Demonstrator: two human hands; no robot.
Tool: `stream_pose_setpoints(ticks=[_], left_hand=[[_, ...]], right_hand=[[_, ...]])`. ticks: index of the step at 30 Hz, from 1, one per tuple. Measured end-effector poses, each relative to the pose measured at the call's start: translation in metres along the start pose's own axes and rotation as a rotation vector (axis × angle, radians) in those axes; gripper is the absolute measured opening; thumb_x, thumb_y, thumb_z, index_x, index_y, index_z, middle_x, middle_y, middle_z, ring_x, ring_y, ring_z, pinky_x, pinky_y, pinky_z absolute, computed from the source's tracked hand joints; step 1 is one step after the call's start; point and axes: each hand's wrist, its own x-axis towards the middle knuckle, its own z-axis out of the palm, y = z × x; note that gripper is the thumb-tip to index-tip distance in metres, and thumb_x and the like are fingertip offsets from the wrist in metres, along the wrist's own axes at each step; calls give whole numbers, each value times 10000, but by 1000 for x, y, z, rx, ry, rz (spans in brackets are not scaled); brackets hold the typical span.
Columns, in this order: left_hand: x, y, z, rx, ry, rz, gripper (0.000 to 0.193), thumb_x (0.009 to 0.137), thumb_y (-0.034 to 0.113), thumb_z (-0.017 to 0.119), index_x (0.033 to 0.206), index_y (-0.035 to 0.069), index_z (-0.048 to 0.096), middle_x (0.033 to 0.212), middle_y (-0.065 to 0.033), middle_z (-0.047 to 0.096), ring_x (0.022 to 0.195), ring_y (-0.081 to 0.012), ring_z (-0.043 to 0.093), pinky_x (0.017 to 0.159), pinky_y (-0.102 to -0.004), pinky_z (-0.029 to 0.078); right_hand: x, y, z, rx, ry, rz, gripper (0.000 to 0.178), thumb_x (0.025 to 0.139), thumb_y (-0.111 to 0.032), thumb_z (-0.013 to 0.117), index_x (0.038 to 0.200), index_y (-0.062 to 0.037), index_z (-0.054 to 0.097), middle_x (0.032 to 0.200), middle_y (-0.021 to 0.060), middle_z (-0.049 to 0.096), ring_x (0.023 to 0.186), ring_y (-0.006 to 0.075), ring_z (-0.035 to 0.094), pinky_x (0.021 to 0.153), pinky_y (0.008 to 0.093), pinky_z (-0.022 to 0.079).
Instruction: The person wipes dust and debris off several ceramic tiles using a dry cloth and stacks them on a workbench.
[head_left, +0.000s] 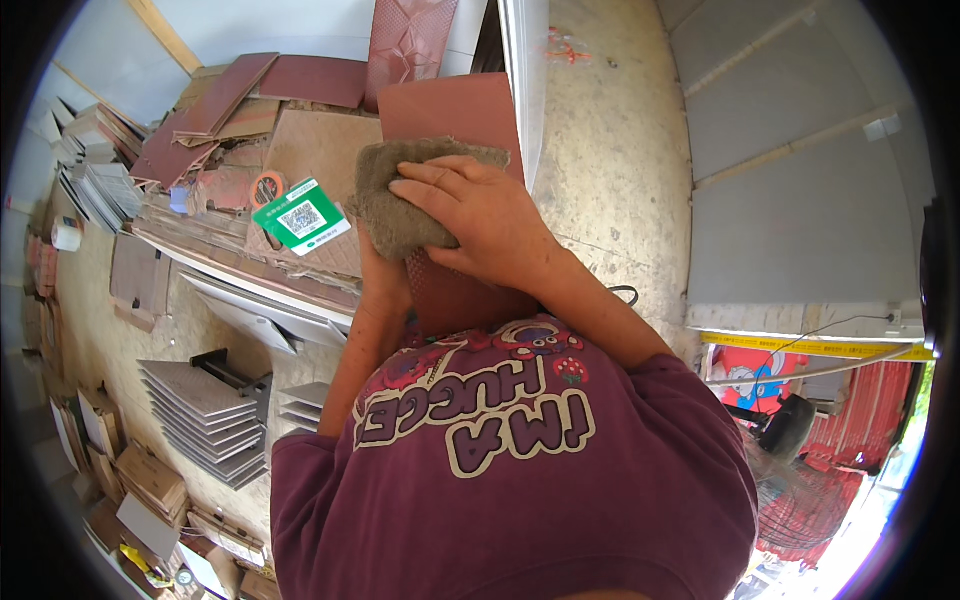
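A long reddish-brown tile [450, 105] stands out in front of my chest, its near part showing a fine raised pattern. Across its middle lies a thick grey-brown cloth [385, 215]. My right hand [485, 215] grips the cloth from above, with its fingers stretched over it and pressing it against the tile. At the tile's left side, my left hand [382, 268] reaches up under the cloth. The cloth and tile hide its fingers, so its grip does not show.
Left of the tile, a cluttered worktable [310, 140] bears reddish tiles [225, 95], an orange tape roll [267, 188] and a green-and-white card [302, 218]. A rack of grey tiles [205, 415] stands on the floor at left. A fan [800, 490] is at lower right.
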Motion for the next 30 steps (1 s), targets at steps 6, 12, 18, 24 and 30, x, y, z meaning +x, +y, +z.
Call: stream_pose_setpoints(ticks=[6, 12, 18, 24, 30], left_hand=[[-1, -13, -16, -216, 121, -30, 521, 993, 457, 291, 1341, 93, 423, 1336, -84, 480, 1227, -231, 476, 1029, -379, 392], [-2, -8, -25, -183, 84, -89, 539, 946, 425, 356, 1338, 62, 433, 1305, -126, 512, 1216, -257, 486, 1036, -402, 379], [1, -8, -40, -843, -347, -260, 683, 851, 503, 447, 1319, 5, 444, 1321, -159, 503, 1223, -308, 476, 1064, -437, 345], [3, 10, -25, -751, -239, -337, 573, 933, 480, 410, 1289, 40, 492, 1294, -154, 530, 1194, -297, 511, 1016, -443, 401], [18, 16, -23, -583, -168, -281, 463, 982, 367, 397, 1277, 24, 497, 1261, -168, 550, 1147, -290, 548, 968, -412, 457]], right_hand=[[-6, -3, 2, -2, 9, 6, 682, 606, -151, 772, 1245, -153, 534, 1297, 38, 542, 1189, 268, 495, 988, 392, 427], [-14, -4, -2, 43, 39, 48, 684, 596, -133, 767, 1240, -170, 542, 1295, 17, 545, 1184, 263, 497, 988, 396, 418], [-27, -5, -4, 92, 35, 77, 674, 576, -114, 759, 1218, -165, 560, 1281, 17, 558, 1170, 262, 510, 967, 397, 423], [-31, -5, -5, 76, 60, 72, 675, 561, -105, 759, 1206, -167, 573, 1278, 13, 560, 1171, 258, 511, 959, 405, 426], [-34, -8, -2, 66, 30, 32, 687, 548, -110, 770, 1204, -180, 580, 1291, -5, 552, 1187, 243, 498, 957, 401, 412]])
